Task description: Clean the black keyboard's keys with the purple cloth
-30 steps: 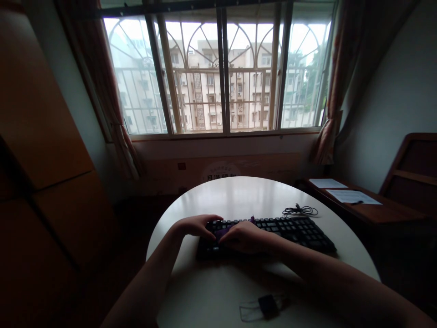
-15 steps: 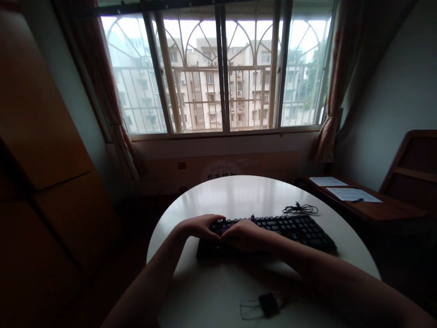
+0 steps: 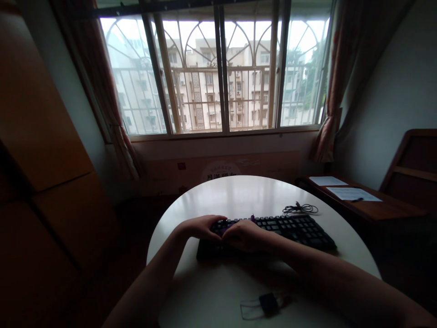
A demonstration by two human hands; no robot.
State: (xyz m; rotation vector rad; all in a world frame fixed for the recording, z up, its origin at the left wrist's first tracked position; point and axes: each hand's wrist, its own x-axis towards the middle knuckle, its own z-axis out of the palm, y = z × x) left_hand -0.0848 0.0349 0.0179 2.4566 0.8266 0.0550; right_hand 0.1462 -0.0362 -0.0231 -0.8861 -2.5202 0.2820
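Note:
A black keyboard (image 3: 300, 231) lies slantwise on the white round table (image 3: 201, 291), its left part covered by my hands. My left hand (image 3: 202, 226) rests over the keyboard's left end, thumb and fingers apart, the thumb tip close to my right hand. My right hand (image 3: 244, 234) is closed, fingers curled down over the keys, around a purple thing (image 3: 253, 218) that pokes out above the knuckles. More purple shows between the two hands; its kind I cannot make out. Nearer me lies a small black block with thin wire loops (image 3: 269, 304).
A coiled black cable (image 3: 300, 208) lies behind the keyboard. To the right, a wooden side table (image 3: 392, 209) bears papers (image 3: 353, 194) and a dark pen (image 3: 358, 199). A wooden chair back (image 3: 414, 159) stands beyond it. A barred window is ahead; a cabinet (image 3: 51, 164) stands left.
Both hands stay at the left part of the keyboard, with at most a tiny shift to the right. The keyboard, cable and wire-looped block look unmoved.

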